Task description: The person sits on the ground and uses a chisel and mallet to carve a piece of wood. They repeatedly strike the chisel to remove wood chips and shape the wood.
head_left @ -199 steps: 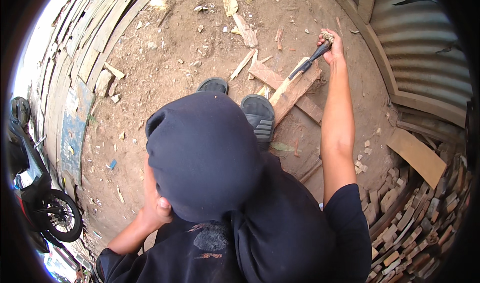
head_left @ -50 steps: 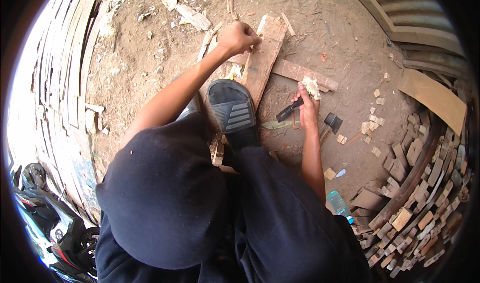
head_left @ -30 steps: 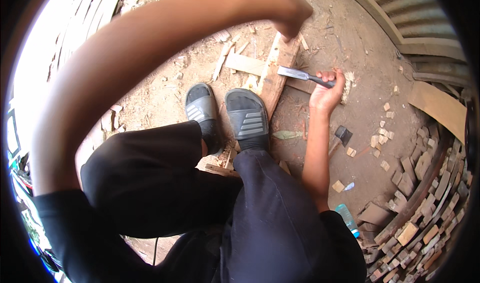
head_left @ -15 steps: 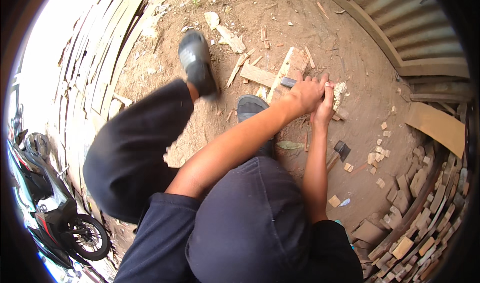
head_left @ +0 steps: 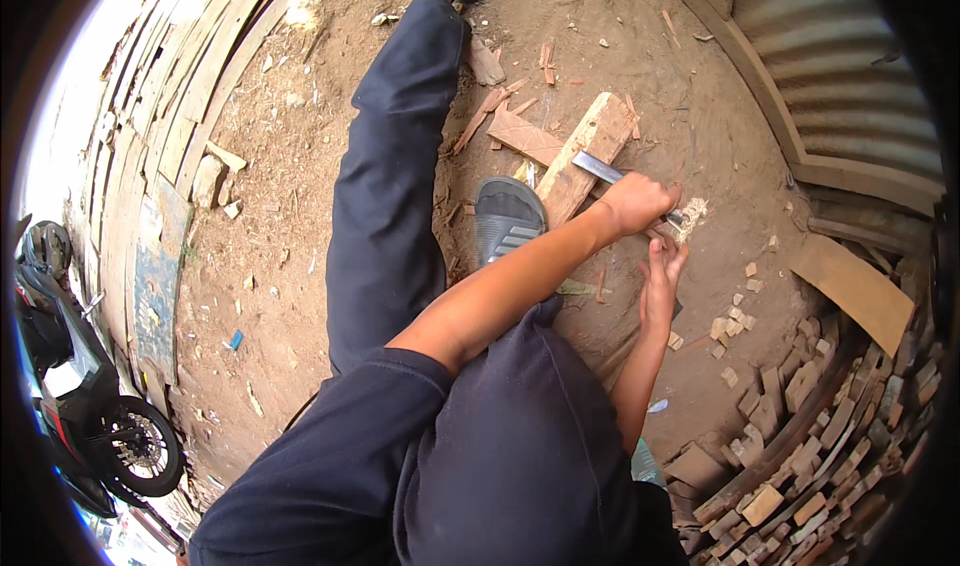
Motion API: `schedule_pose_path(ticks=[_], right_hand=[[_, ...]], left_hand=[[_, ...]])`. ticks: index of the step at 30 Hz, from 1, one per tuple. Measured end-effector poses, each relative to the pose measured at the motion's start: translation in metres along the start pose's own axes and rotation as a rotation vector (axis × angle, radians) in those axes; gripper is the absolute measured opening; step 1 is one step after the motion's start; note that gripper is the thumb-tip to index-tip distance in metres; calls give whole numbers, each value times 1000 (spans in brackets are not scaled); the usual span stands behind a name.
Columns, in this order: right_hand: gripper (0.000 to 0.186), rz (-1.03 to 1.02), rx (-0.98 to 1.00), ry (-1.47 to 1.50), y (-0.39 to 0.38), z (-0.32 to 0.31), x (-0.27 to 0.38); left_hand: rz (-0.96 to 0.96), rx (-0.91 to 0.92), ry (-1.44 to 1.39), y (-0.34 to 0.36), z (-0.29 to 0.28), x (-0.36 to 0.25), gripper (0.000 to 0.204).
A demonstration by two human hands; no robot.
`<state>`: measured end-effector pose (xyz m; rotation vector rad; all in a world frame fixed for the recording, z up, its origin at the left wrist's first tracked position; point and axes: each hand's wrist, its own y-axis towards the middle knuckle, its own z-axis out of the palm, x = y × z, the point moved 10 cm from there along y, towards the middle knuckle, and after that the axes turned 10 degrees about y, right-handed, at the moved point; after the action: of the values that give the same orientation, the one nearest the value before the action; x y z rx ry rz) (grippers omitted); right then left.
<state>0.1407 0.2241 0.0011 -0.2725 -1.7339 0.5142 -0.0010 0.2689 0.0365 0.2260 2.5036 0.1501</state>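
A chisel-like tool with a flat grey metal blade (head_left: 597, 168) and a pale, frayed end (head_left: 690, 218) is held in my closed left hand (head_left: 640, 204). Its blade reaches over a thick wooden beam (head_left: 606, 126) lying on the ground. Just below the frayed end, my right hand (head_left: 660, 281) is raised with its fingers stretched out, holding nothing I can see. Behind its wrist a dark block-like thing (head_left: 678, 309) shows only in part. A sandal (head_left: 508, 218) on one foot rests against the near side of the beam.
A flat board (head_left: 525, 138) meets the beam, with splinters around it. Small wood offcuts (head_left: 735, 321) lie to the right, beside a large heap of wood pieces (head_left: 800, 486). Corrugated sheeting (head_left: 820, 66) stands at the far right. Long planks (head_left: 170, 96) and a motorbike (head_left: 95, 416) are at left.
My hands were together and are now apart, the right one drawn back with fingers extended. More of the chisel-like tool shows. My left leg has gone from bent to stretched out forward.
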Motion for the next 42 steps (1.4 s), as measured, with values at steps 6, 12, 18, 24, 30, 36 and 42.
schedule_pose_path(ticks=[6, 12, 18, 24, 30, 36, 42], right_hand=[[95, 369, -606, -459, -58, -232, -198], [82, 394, -622, -644, -65, -213, -201], [55, 589, -352, -40, -63, -223, -255], [28, 714, -171, 1133, -20, -155, -184], [47, 536, -276, 476, -29, -155, -132], [42, 88, -323, 592, -52, -77, 19], [38, 189, -24, 378, -53, -6, 24]], left_hand=[[-29, -189, 18, 3, 4, -7, 20], [-75, -244, 14, -1, -7, 6, 22], [-13, -199, 3, 0, -5, 1, 24], [-8, -146, 7, 0, -4, 2, 17], [-28, -186, 21, 5, 2, 4, 16], [-89, -209, 6, 2, -8, 14, 15], [-52, -176, 3, 7, -1, 12, 14]])
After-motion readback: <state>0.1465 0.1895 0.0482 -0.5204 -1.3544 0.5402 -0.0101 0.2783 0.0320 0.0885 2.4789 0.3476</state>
